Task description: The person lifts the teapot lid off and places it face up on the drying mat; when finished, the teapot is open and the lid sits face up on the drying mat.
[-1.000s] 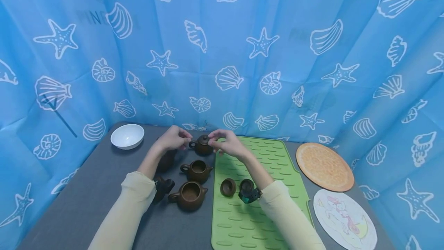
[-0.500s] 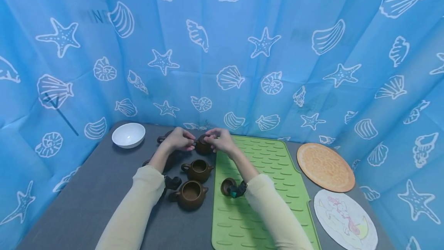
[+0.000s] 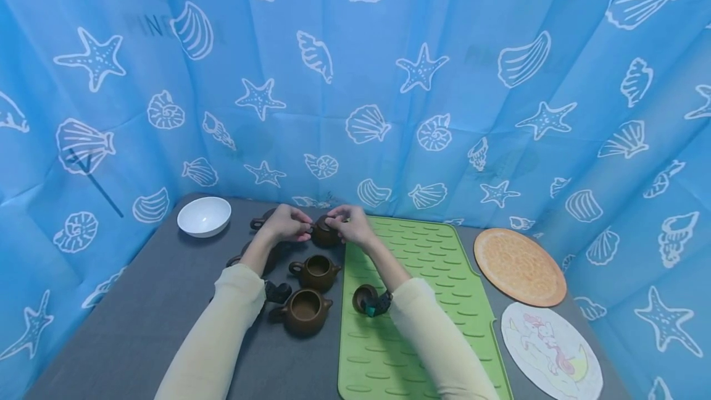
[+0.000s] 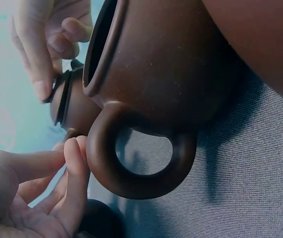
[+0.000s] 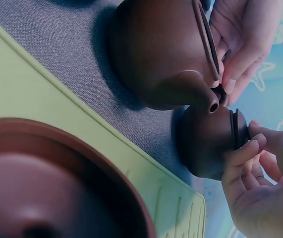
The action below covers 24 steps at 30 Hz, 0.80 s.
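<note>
At the back of the table, a small brown teapot (image 3: 325, 237) stands just left of the green mat. My left hand (image 3: 286, 225) pinches its handle between thumb and fingers. The right hand (image 3: 353, 226) has its thumb and fingertips curled on the teapot's lid (image 5: 242, 130), and the knob is hidden under them. The lid lies over the mouth; I cannot tell whether it is fully seated. Nearer to me are two lidless brown teapots, a smaller one (image 3: 318, 273) and a larger one (image 3: 305, 313). A loose brown lid (image 3: 360, 296) lies on the mat, partly behind my right wrist camera.
The green ridged mat (image 3: 422, 326) covers the middle right of the grey table. More brown pots (image 3: 265, 216) are partly hidden behind my left arm. A white bowl (image 3: 203, 217) stands back left. Two round boards, one orange (image 3: 519, 267) and one white (image 3: 550, 350), lie at right.
My right hand has shifted left onto the lid, and its wrist now covers a second loose lid. The left hand has moved right and now pinches the handle. Little differs from half a second ago.
</note>
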Motion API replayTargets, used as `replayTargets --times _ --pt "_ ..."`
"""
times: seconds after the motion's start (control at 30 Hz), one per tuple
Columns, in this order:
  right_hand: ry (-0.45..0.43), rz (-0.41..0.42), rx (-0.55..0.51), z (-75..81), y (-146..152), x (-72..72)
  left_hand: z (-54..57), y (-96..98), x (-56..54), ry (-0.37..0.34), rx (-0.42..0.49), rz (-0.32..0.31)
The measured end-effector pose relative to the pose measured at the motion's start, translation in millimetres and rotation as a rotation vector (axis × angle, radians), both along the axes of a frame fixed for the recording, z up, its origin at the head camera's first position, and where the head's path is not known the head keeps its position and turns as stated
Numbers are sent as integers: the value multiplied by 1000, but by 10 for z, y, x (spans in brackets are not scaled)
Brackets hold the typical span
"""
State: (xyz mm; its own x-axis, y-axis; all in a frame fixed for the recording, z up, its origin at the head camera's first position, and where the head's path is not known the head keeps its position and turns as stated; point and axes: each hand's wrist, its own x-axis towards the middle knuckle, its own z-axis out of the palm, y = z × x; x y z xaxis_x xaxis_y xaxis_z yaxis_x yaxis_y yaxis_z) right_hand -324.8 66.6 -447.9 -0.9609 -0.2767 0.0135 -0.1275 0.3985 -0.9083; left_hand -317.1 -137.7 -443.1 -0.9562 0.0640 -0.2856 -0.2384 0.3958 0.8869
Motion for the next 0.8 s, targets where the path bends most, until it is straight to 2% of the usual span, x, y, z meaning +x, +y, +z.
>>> replayTargets --times 0.2,0.43,0.8 --pt "31 5 -31 31 20 35 7 0 2 -8 -8 2" --pt "85 57 -62 116 189 162 11 13 0 -3 -9 -13" --pt "62 126 -71 291 740 532 53 1 55 25 -10 -33"
